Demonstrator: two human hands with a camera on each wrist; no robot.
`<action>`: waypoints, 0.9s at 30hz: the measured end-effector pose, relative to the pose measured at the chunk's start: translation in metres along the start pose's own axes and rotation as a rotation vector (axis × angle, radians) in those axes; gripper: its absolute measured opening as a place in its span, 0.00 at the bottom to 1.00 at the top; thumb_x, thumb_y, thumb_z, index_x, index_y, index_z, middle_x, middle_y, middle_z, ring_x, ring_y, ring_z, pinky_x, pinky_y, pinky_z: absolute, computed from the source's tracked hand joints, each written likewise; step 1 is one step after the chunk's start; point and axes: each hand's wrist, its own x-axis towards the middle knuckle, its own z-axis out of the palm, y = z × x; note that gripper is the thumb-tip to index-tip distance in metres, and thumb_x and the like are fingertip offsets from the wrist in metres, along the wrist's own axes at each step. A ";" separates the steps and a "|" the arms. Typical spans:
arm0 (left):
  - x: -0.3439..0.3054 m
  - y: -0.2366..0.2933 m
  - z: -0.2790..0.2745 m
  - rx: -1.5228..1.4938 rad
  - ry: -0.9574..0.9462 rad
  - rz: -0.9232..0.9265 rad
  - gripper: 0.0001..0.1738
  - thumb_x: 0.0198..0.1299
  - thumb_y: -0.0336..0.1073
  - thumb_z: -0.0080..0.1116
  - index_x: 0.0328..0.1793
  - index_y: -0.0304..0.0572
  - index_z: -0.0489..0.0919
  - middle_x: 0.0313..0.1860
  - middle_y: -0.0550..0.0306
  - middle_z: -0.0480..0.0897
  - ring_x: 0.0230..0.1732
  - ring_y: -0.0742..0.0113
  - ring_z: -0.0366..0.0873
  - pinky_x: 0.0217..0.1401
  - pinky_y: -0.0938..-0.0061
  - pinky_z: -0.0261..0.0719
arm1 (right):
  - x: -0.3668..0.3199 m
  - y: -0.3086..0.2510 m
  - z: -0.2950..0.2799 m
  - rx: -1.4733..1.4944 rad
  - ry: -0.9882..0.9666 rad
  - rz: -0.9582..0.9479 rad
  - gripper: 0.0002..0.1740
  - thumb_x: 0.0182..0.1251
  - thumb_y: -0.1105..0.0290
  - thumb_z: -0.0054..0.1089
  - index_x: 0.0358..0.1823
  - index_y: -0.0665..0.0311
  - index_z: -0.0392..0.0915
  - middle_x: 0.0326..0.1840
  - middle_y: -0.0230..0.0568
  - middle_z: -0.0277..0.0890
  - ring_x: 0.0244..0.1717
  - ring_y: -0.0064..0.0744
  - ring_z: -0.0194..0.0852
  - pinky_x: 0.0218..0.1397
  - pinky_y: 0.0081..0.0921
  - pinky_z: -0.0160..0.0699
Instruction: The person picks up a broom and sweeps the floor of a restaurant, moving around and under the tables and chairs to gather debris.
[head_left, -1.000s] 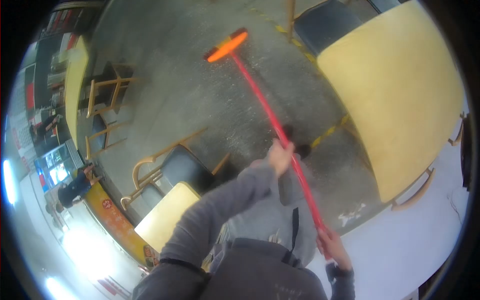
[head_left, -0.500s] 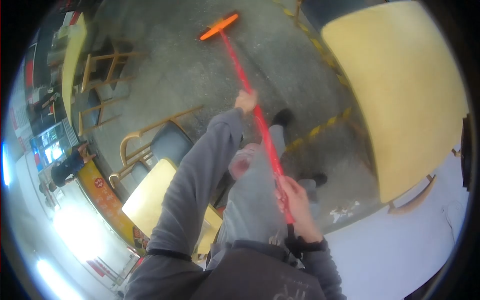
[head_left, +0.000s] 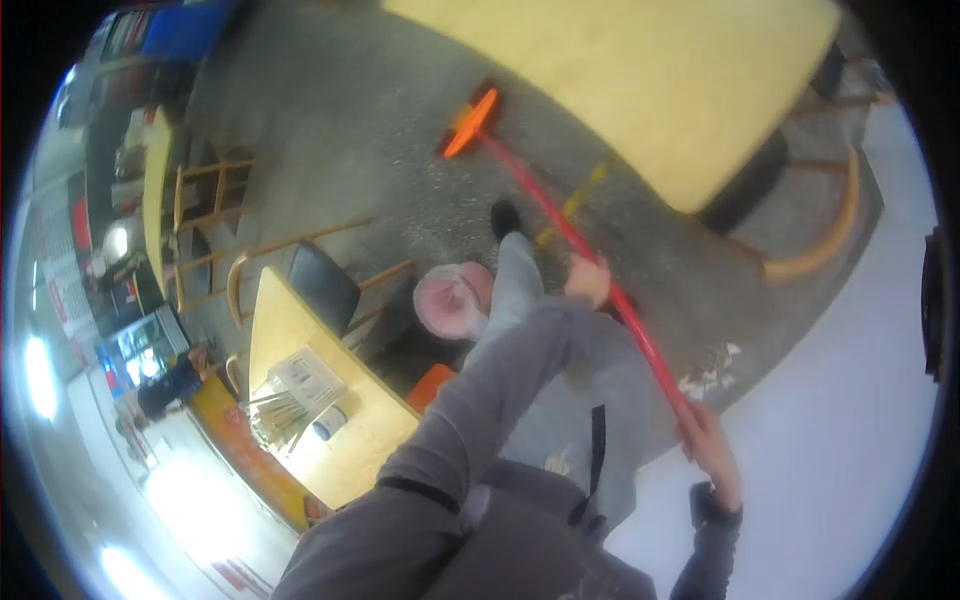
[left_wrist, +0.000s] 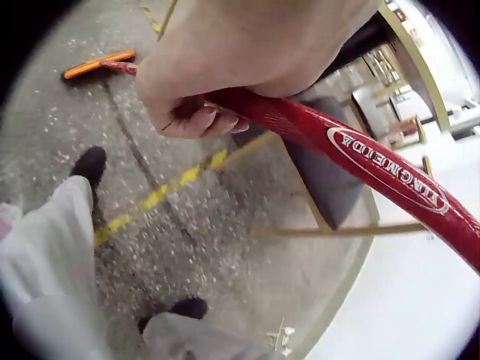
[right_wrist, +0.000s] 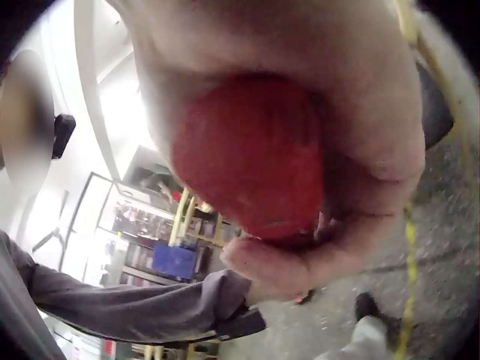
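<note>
A broom with an orange head [head_left: 472,122] and a long red handle [head_left: 640,330] slants across the head view, its dark bristles at the floor. My left hand [head_left: 588,280] grips the handle around its middle. In the left wrist view, curled fingers [left_wrist: 196,124] wrap the red handle, which bears white lettering. Near the handle's upper end, my right hand [head_left: 708,445] holds it. The right wrist view shows the rounded red handle end [right_wrist: 251,157] inside that hand's curled fingers and thumb. Small pale bits [left_wrist: 217,274] lie scattered over the grey floor.
A large yellow table [head_left: 640,80] stands beyond the broom, with a wooden chair [head_left: 815,265] beside it. Left of my legs are a pink-lined bin [head_left: 450,300], a dark-seated chair [head_left: 325,285] and a small table [head_left: 375,440] bearing several items. Yellow-black tape [left_wrist: 161,196] marks the floor.
The broom head first swung away and left, then came back nearer and right. Both hands have kept hold of the handle. The view has turned, showing the pink bin and the small table's items.
</note>
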 end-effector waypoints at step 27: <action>-0.079 -0.061 0.012 -0.905 0.052 -0.158 0.15 0.55 0.40 0.58 0.39 0.35 0.72 0.21 0.54 0.78 0.17 0.67 0.74 0.18 0.71 0.71 | -0.075 0.018 0.012 -0.176 -0.035 0.068 0.19 0.62 0.72 0.57 0.54 0.66 0.69 0.17 0.27 0.64 0.12 0.14 0.57 0.13 0.16 0.55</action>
